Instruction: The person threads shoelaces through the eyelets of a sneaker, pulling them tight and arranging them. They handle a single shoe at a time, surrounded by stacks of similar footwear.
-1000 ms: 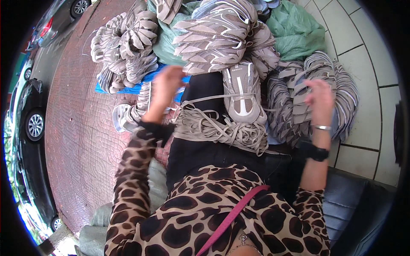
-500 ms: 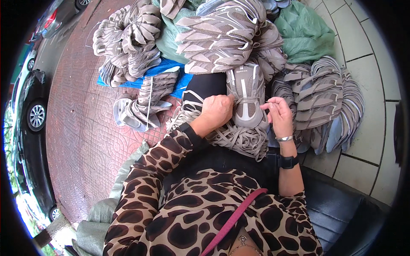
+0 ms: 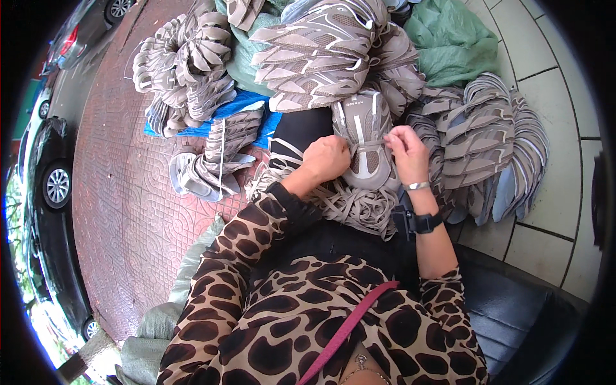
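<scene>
A grey-beige shoe upper [image 3: 360,119] with a white centre stripe lies over my lap, toe end toward me. A pale shoelace [image 3: 371,148] runs across it between my hands. At the upper's left edge my left hand [image 3: 326,158] is closed in a fist, apparently round one side of the lace. By the right edge, my right hand [image 3: 409,154] pinches the other side with thumb and forefinger. The lace ends inside the fingers are hidden. Below the upper rests a tangled heap of loose shoelaces [image 3: 362,208].
Bundled shoe uppers form a large stack [image 3: 314,61] ahead, with more bundles at right [image 3: 478,144] and left [image 3: 186,58]. A small tied bundle [image 3: 224,151] sits on the red paving. Green sacking [image 3: 452,45] lies far right; a black seat [image 3: 513,321] is beside me.
My right hand has moved slightly left and up, against the upper's right edge, its fingers now closed in a pinch. The left hand stays at the left edge. The view has shifted slightly.
</scene>
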Motion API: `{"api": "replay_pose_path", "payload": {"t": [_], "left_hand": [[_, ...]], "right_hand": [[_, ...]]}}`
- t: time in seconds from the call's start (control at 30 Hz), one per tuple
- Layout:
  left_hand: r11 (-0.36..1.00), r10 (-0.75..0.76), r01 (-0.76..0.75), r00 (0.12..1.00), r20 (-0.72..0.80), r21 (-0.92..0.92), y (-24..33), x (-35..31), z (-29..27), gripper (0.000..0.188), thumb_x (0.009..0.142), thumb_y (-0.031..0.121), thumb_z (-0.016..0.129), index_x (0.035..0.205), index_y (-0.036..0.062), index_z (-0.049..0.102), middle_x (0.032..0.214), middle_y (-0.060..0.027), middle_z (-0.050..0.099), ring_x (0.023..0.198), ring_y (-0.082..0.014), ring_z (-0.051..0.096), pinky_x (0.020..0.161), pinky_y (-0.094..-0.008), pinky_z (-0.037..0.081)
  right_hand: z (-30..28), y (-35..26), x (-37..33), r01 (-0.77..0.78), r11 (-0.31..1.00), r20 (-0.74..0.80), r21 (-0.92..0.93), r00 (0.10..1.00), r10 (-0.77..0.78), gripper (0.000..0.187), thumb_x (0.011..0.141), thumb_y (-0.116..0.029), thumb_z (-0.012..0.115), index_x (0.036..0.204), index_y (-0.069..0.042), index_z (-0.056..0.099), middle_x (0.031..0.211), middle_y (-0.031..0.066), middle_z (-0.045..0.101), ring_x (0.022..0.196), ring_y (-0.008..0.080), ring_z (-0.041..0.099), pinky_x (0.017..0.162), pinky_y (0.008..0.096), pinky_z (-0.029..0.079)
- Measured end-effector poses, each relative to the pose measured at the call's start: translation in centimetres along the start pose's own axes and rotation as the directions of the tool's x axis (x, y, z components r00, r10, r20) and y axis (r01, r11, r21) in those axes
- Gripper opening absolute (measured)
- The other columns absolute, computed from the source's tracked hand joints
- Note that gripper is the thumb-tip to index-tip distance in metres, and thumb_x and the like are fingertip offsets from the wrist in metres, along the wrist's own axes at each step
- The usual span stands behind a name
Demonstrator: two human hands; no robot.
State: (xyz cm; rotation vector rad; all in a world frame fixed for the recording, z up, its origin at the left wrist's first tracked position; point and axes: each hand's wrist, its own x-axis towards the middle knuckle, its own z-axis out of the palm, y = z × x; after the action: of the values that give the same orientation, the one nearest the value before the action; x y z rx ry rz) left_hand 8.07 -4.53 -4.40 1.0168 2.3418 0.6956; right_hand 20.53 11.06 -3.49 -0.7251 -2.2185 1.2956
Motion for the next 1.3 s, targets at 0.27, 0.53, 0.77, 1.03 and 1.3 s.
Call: {"api": "replay_pose_path", "payload": {"t": [0.27, 0.53, 0.77, 1.03, 1.3], "left_hand": [[0.999, -0.018, 0.017, 0.999, -0.041, -0.034, 0.4, -0.5, 0.1, 0.024, 0.084, 0.022, 0.050, 0.082, 0.0034, 0.066, 0.080, -0.0228, 0.066, 0.079, -0.0414, 0.064, 0.073, -0.0489, 0.052], [1.000, -0.012, 0.012, 1.000, -0.023, -0.005, 0.3, -0.6, 0.1, 0.024, 0.085, 0.022, 0.050, 0.081, 0.0028, 0.064, 0.081, -0.0235, 0.066, 0.080, -0.0413, 0.065, 0.074, -0.0490, 0.052], [1.000, -0.014, 0.014, 0.999, -0.039, -0.013, 0.2, -0.6, 0.2, 0.024, 0.085, 0.022, 0.051, 0.081, 0.0025, 0.064, 0.081, -0.0237, 0.066, 0.079, -0.0416, 0.065, 0.073, -0.0490, 0.052], [0.999, 0.042, -0.044, 0.998, -0.055, -0.031, -0.4, -0.2, 0.3, 0.022, 0.085, 0.021, 0.051, 0.081, 0.0022, 0.063, 0.078, -0.0228, 0.065, 0.077, -0.0420, 0.063, 0.070, -0.0503, 0.051], [0.886, 0.415, -0.392, 0.909, -0.045, 0.246, -0.9, 0.1, -2.9, 0.027, 0.074, 0.020, 0.072, 0.095, 0.0099, 0.059, 0.101, -0.0104, 0.059, 0.086, -0.0317, 0.063, 0.071, -0.0427, 0.052]], "right_hand": [[-0.4, -1.2, -0.7, 0.121, 0.956, 0.090, -0.268, 0.991, -0.100, 0.007, 0.083, -0.008, 0.063, 0.085, -0.002, 0.061, 0.080, 0.0108, 0.061, 0.071, 0.0235, 0.061, 0.065, 0.0343, 0.048], [0.3, 0.3, -1.0, -0.108, 0.987, 0.163, -0.116, 0.979, 0.126, 0.006, 0.084, -0.007, 0.061, 0.088, -0.003, 0.059, 0.069, 0.0103, 0.062, 0.061, 0.0238, 0.062, 0.059, 0.0337, 0.048], [0.2, -0.2, 0.1, 0.140, 0.952, 0.204, -0.272, 0.975, -0.086, 0.006, 0.083, -0.006, 0.059, 0.087, -0.004, 0.055, 0.061, 0.0071, 0.056, 0.050, 0.0135, 0.053, 0.049, 0.0295, 0.042], [1.8, -0.8, 2.4, -0.079, 0.967, 0.253, -0.243, 0.957, 0.142, 0.018, 0.076, -0.006, 0.061, 0.091, -0.006, 0.052, 0.067, 0.0160, 0.060, 0.063, 0.0330, 0.062, 0.060, 0.0405, 0.047], [-0.6, -3.6, 2.4, 0.148, 0.910, 0.548, -0.388, 0.831, 0.099, 0.033, 0.078, -0.017, 0.071, 0.105, -0.011, 0.053, 0.073, 0.0096, 0.060, 0.067, 0.0302, 0.061, 0.062, 0.0392, 0.047]]}}
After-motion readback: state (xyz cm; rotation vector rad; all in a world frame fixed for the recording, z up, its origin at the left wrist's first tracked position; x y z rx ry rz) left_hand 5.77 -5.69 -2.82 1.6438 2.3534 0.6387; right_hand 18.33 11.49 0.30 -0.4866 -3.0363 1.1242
